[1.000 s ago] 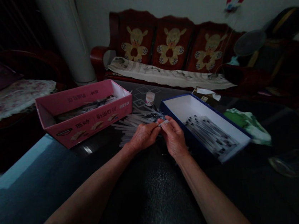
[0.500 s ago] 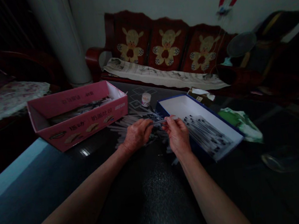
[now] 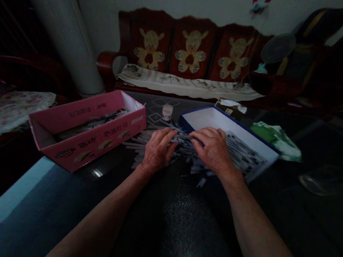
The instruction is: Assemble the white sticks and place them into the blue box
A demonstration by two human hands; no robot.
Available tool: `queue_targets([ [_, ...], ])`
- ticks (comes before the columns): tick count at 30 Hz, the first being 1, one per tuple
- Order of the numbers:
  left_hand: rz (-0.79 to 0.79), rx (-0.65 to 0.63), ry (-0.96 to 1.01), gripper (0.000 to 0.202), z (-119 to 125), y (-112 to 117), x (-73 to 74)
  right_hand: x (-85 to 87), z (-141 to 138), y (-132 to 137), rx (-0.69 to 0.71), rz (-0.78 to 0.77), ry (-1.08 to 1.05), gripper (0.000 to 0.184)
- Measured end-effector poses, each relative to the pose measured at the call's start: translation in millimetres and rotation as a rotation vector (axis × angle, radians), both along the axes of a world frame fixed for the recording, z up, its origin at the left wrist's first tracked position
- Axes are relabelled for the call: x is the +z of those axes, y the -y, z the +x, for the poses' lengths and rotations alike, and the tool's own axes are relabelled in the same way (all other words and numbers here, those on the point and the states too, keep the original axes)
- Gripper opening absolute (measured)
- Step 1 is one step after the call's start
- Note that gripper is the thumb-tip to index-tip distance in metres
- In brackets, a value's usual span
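Note:
My left hand (image 3: 159, 148) and my right hand (image 3: 212, 146) face each other over a loose pile of thin grey tube-like sticks (image 3: 139, 142). Between my fingertips stretches one thin grey stick (image 3: 185, 137), held level with an end at each hand; its exact kind is too dim to make out. My left fingers pinch one end, while the right thumb and fingers close on the other. Just to the right stands a blue box with a white inside (image 3: 205, 118), where similar dark-tipped sticks (image 3: 244, 151) lie in rows. My right hand partly covers this box.
A pink printed carton (image 3: 104, 140) with more sticks inside stands on the left of the dark glossy table (image 3: 133, 231). Behind the pile is a small white cup (image 3: 167, 111). A green and white packet (image 3: 276, 139) lies right of the blue box. A wooden sofa (image 3: 190, 52) stands beyond.
My right hand has turned palm-down and its fingers have shifted on the stick, now covering more of the blue box. My left hand has risen slightly and stays on its end.

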State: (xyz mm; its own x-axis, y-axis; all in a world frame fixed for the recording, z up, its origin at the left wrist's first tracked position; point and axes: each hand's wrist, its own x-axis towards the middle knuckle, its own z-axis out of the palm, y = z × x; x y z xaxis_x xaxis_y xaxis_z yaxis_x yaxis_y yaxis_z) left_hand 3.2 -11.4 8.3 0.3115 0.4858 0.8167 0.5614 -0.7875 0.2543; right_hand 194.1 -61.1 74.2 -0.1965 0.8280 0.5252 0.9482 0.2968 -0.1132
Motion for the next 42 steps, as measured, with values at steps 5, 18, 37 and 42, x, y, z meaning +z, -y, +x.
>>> queue_targets([
  [5, -0.13, 0.15, 0.219, 0.03, -6, -11, -0.8, 2.0, 73, 1, -0.347, -0.043, -0.011, 0.023],
  [18, -0.302, 0.153, 0.289, 0.023, -34, -35, -1.7, 5.6, 121, 14, -0.466, -0.724, -0.165, 0.008],
  [37, -0.17, -0.105, -0.323, 0.023, -37, -25, -8.9, -8.5, -22, 10, 0.036, -0.435, 0.019, 0.014],
  [42, -0.145, 0.053, -0.092, 0.024, -42, -31, -14.5, -37.3, -60, 7, 0.143, -0.353, 0.067, 0.021],
])
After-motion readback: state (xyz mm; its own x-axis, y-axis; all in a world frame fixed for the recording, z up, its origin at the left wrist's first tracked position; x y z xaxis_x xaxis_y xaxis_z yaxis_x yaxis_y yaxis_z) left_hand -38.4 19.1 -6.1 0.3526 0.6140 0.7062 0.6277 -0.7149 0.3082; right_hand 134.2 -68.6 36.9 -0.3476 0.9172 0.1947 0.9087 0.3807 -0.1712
